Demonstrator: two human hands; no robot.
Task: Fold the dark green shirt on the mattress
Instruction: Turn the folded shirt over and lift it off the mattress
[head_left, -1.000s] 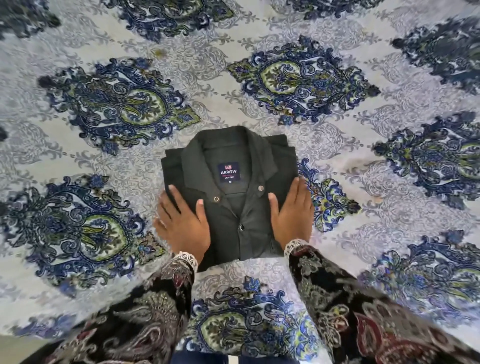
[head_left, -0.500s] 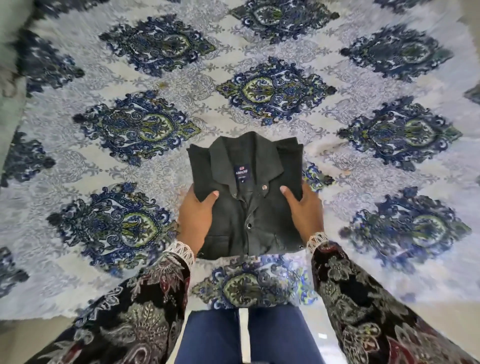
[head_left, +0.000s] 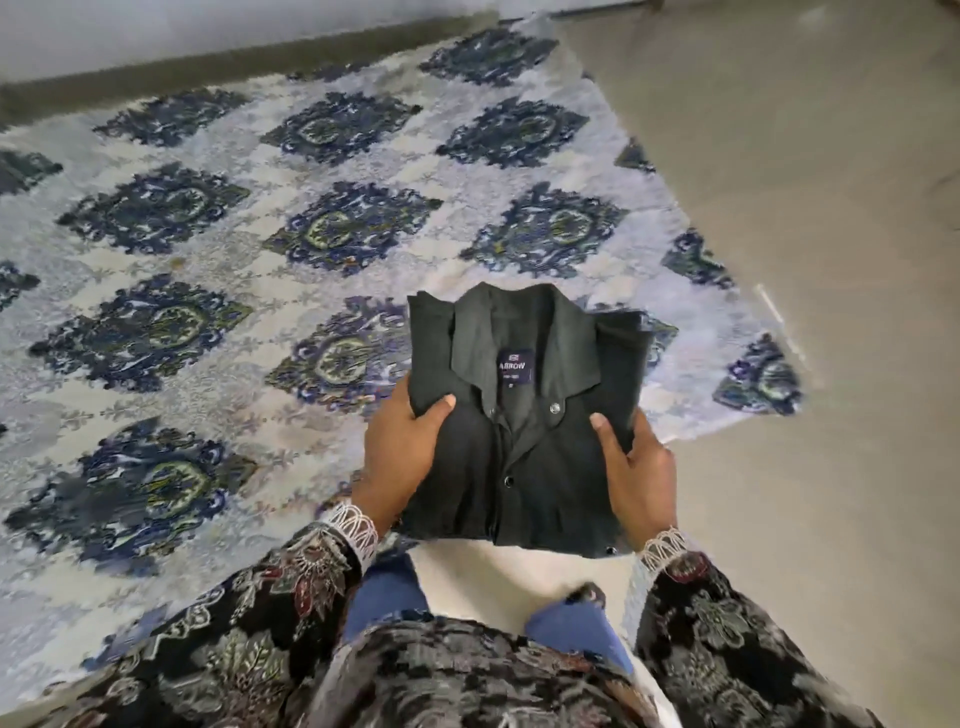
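Note:
The dark green shirt (head_left: 524, 447) is folded into a compact rectangle, collar and blue label facing up. It is lifted off the mattress (head_left: 218, 291) and held in the air near the mattress's right corner. My left hand (head_left: 400, 457) grips its left edge, thumb on top and fingers underneath. My right hand (head_left: 641, 467) grips the right edge the same way.
The mattress wears a white sheet with dark blue and green medallions and spreads to the left and far side. Bare beige floor (head_left: 810, 260) lies to the right and in front. A wall (head_left: 208, 31) runs along the far side. My patterned sleeves and blue trousers fill the bottom.
Both hands went from pressing flat on the shirt to gripping its sides and lifting it off the mattress. The view has pulled back and turned right, showing floor.

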